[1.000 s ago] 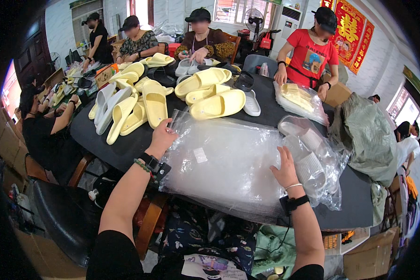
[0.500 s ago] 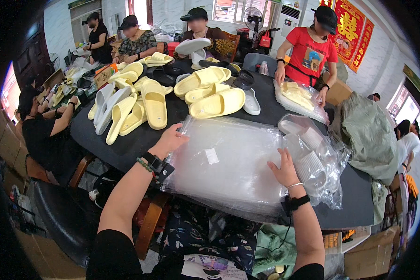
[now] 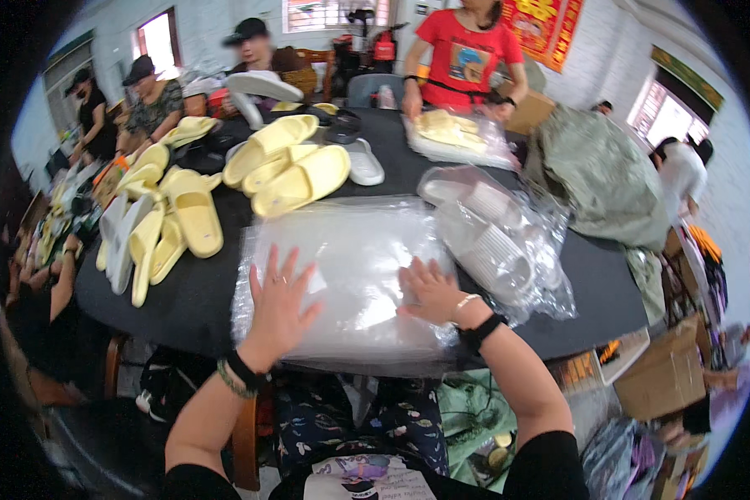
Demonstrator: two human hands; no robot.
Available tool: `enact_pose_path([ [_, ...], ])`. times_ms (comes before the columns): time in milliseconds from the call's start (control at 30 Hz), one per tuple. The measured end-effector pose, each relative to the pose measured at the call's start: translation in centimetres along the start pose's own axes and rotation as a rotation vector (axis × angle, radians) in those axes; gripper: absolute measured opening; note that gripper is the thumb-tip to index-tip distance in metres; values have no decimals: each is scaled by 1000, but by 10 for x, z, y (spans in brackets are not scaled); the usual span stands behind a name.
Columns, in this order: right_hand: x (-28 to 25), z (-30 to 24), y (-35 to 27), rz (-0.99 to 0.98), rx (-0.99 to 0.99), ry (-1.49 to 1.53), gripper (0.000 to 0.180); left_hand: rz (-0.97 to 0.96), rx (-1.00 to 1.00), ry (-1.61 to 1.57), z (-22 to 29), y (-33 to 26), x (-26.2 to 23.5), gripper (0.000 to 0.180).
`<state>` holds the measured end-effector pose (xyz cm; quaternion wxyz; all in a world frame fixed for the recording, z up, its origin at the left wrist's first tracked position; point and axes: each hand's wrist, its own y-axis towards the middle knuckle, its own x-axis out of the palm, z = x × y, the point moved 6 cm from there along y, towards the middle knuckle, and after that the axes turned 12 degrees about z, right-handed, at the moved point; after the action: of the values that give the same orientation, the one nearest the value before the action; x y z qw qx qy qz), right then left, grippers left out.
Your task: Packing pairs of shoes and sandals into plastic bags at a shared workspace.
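Bags [image 3: 357, 283] below splayed left hand [image 3: 280, 307], right hand [image 3: 433, 292]

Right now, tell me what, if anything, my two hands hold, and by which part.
Nothing is held: the left hand and right hand are spread open over the clear plastic bags, gripping no edge.

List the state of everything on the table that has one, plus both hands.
Left hand: open, fingers spread, over the bags
Right hand: open, fingers spread, over the bags
Clear plastic bags: stacked, lying flat
Ridged white slippers: inside clear plastic
Yellow slippers: loose, unbagged, heaped
Grey-green sheet: crumpled, bunched up
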<state>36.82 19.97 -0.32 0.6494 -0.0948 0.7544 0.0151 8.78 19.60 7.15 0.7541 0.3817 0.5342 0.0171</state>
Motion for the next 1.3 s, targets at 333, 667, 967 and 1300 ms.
enact_pose_path([
  [333, -111, 11, -32, 680, -152, -283, 89, -175, 102, -121, 50, -53, 54, 57],
  [667, -129, 141, -53, 609, 287, -75, 57, -94, 122, -141, 52, -52, 55, 54],
  [967, -237, 149, -92, 1331, 207, 114, 7, -102, 116, -136, 48, -53, 58, 56],
  [1300, -293, 22, -79, 1540, -91, 300, 11, -5, 78, -200, 45, -48, 47, 49],
])
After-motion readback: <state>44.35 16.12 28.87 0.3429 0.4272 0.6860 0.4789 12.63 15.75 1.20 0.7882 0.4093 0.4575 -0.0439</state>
